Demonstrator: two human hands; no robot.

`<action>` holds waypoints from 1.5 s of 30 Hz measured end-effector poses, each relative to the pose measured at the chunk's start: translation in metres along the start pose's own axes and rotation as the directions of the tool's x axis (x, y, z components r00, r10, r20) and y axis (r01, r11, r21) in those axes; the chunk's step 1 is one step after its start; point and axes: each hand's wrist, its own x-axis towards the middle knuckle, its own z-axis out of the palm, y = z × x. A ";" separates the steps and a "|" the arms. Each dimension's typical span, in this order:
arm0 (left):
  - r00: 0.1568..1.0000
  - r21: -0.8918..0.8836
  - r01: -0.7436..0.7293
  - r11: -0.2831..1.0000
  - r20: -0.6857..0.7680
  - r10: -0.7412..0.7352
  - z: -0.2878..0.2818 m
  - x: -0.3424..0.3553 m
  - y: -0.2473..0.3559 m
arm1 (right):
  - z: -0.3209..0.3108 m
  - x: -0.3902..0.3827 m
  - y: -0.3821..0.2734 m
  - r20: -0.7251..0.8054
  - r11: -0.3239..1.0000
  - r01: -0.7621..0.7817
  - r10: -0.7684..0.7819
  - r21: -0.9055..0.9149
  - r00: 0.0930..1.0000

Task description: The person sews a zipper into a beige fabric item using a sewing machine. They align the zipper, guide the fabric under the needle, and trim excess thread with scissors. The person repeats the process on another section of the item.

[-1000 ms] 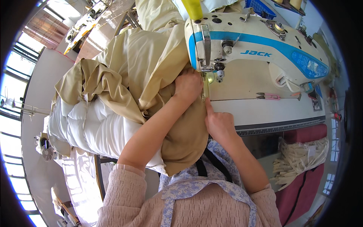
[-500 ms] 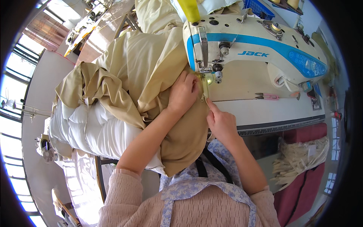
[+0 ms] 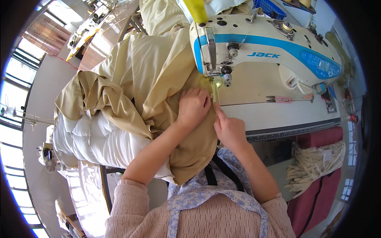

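Observation:
Tan fabric [image 3: 192, 148] is bunched left of the sewing machine [image 3: 270, 45] and hangs over the table's near edge. A pale zipper [image 3: 214, 104] lies along its right edge, running up under the needle area; its small slider sits just below the presser foot. My left hand [image 3: 193, 106] is closed on the fabric beside the zipper, its fingers bent and thumb next to the tape. My right hand [image 3: 230, 127] has its index finger stretched onto the zipper tape, the other fingers curled over it. The fingertip grip is partly hidden.
White quilted padding [image 3: 99, 137] lies beneath the fabric at left. Pink-handled snippers [image 3: 279, 99] rest on the machine table [image 3: 274, 117], near a ruler strip [image 3: 293, 130] on its front edge. At right, a bag of pale strips [image 3: 317, 162] sits on maroon material [image 3: 313, 202]. A blue basket [image 3: 270, 8] stands behind.
The zipper slider and fabric edge have shifted up toward the presser foot. My left hand has moved slightly down and away from the needle, and its fingers lie lower on the fabric.

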 end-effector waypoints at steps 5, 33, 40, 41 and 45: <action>0.998 0.127 -0.024 0.992 -0.051 0.030 0.014 0.010 0.004 | 0.006 0.000 -0.002 -0.021 0.998 0.027 -0.028 -0.048 0.999; 0.999 0.010 0.026 1.000 -0.031 -0.025 0.007 0.010 0.004 | 0.002 0.002 -0.001 -0.050 0.996 -0.027 0.031 0.083 0.998; 0.983 -0.105 0.185 0.977 0.013 -0.185 0.006 0.007 0.004 | 0.001 0.002 0.007 -0.138 0.965 -0.001 0.039 0.263 0.990; 0.967 -0.147 0.256 0.955 0.049 -0.252 0.005 0.006 0.003 | 0.001 0.001 0.006 -0.130 0.966 0.008 0.026 0.259 0.991; 0.961 -0.207 0.275 0.939 0.054 -0.270 0.001 0.005 0.002 | -0.002 0.001 0.004 -0.112 0.968 -0.015 0.044 0.252 0.993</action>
